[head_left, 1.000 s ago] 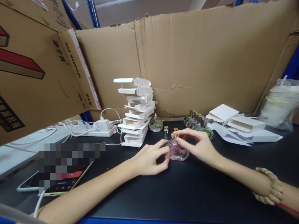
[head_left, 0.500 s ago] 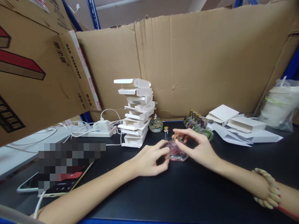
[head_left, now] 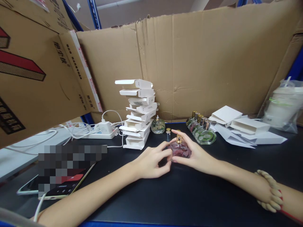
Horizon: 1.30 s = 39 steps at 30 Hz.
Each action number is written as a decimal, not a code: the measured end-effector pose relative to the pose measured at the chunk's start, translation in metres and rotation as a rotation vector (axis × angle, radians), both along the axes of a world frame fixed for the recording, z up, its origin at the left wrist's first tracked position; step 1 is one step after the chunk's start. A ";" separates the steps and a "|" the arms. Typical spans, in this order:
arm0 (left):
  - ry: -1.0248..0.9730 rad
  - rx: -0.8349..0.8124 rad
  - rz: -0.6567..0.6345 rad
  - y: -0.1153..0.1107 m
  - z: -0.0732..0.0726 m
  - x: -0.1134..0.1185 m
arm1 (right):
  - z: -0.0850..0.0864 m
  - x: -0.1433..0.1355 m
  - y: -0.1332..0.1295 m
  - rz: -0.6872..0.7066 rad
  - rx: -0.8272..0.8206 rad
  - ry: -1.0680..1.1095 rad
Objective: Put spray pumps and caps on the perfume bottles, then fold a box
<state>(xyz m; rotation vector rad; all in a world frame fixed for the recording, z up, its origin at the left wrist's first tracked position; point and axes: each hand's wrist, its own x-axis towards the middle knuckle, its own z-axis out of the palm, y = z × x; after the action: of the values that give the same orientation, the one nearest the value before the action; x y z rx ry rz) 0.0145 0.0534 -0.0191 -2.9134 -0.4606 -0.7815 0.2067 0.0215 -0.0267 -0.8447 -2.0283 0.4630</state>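
A pink glass perfume bottle (head_left: 181,150) with a gold neck stands on the black tabletop between my hands. My right hand (head_left: 197,154) is closed round its right side, fingers behind and thumb across the lower front. At the bottle's left edge, my left hand (head_left: 157,160) pinches with curled fingers; its fingertips are partly hidden. Just behind stand a silver cap with a gold top (head_left: 168,135) and a gold piece mostly hidden by the bottle. A greenish uncapped bottle (head_left: 158,126) is further back, beside the white boxes.
White cartons (head_left: 139,126) form a tall, uneven stack. Capped perfume bottles (head_left: 204,135) stand in a row at back right, near loose white boxes (head_left: 249,126). A bagged drink cup (head_left: 279,107), a phone (head_left: 68,186), a power strip (head_left: 104,134) and cardboard walls (head_left: 213,63) surround the workspace.
My right hand has shifted from the bottle's neck and upper front down to its right side, with the thumb now low. My left hand stays at the left edge.
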 end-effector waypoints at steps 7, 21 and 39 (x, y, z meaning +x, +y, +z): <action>-0.015 0.027 -0.010 0.001 -0.002 0.001 | 0.004 0.003 -0.003 -0.159 0.384 -0.063; 0.005 0.029 0.003 0.001 -0.001 0.001 | 0.016 -0.002 -0.010 -0.273 0.530 0.079; -0.105 0.153 0.102 -0.006 -0.002 0.004 | 0.010 0.020 0.012 -0.304 0.338 -0.034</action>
<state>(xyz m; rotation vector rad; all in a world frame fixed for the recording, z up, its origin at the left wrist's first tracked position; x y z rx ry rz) 0.0189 0.0473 -0.0209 -2.6961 -0.5288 -0.9150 0.2266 0.0331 -0.0169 -0.9303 -1.8927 -0.0640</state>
